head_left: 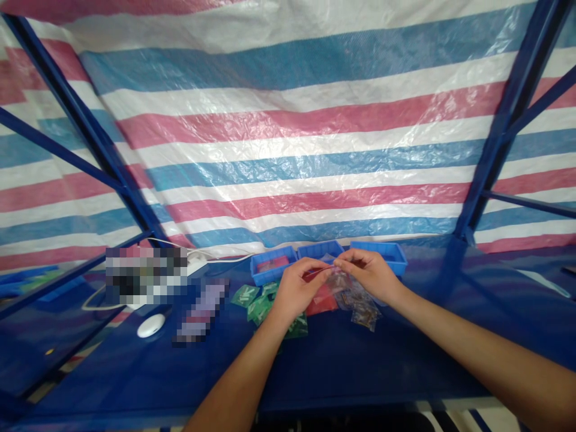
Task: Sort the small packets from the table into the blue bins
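Observation:
My left hand (297, 287) and my right hand (369, 275) meet over the table in front of the blue bins. Both pinch the top of a small clear plastic bag (338, 281) between thumb and fingers; a thin reddish edge shows at the left fingertips. Its contents are too blurred to name. Below my hands lie a red packet (323, 301) and several clear bags of small dark parts (365, 313). Green packets (260, 307) with pale pieces are spread beside my left hand, which partly covers them.
Three blue bins (273, 266) line the back of the table (382, 366); the left one holds something red. A white rounded object (151, 325), a blurred-out long object (202, 312) and white cables (229, 260) lie leftward. Blue metal posts (495, 144) and a striped plastic sheet (306, 129) stand behind.

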A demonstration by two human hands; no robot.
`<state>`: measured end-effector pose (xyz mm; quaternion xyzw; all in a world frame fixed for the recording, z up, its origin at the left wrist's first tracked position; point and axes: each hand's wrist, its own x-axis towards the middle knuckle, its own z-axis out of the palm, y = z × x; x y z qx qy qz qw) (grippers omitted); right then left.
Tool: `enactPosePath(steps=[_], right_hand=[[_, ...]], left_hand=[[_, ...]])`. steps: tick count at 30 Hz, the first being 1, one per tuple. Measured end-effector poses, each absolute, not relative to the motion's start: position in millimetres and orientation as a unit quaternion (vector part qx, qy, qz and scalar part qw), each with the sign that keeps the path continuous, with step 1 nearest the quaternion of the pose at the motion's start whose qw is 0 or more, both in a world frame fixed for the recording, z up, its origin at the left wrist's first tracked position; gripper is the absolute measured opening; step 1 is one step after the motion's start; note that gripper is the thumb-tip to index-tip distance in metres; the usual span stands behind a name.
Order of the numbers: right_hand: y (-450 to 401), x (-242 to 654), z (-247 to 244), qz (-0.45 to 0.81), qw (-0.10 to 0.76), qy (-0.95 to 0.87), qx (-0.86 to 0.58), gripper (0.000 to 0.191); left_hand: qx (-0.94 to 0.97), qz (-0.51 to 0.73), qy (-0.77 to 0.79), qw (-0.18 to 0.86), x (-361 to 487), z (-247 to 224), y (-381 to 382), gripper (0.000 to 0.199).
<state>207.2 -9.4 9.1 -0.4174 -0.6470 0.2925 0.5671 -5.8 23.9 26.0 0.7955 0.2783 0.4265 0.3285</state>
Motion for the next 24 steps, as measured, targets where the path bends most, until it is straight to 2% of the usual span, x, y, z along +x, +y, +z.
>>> enactPosePath(steps=[8, 14, 18, 24], right_hand=[[-8, 208, 10, 0.289, 0.593, -0.611, -0.437, 0.026], [-9, 203, 10, 0.359, 0.557, -0.64, -0.388, 0.025], [-12, 200, 11, 0.348, 0.534, -0.662, -0.394, 0.026], [-9, 207, 12, 0.364, 0.586, -0.609, -0.391, 0.029]], left_hand=[[0.736, 0.436, 0.306, 0.418, -6, 20, 35, 0.029], [0.708, 0.458, 0.311, 0.438, -10, 29, 32, 0.032], [0.726, 0.436, 0.297, 0.442, -10, 31, 27, 0.031], [0.696, 0.431, 0.274, 0.506, -10, 24, 34, 0.033]])
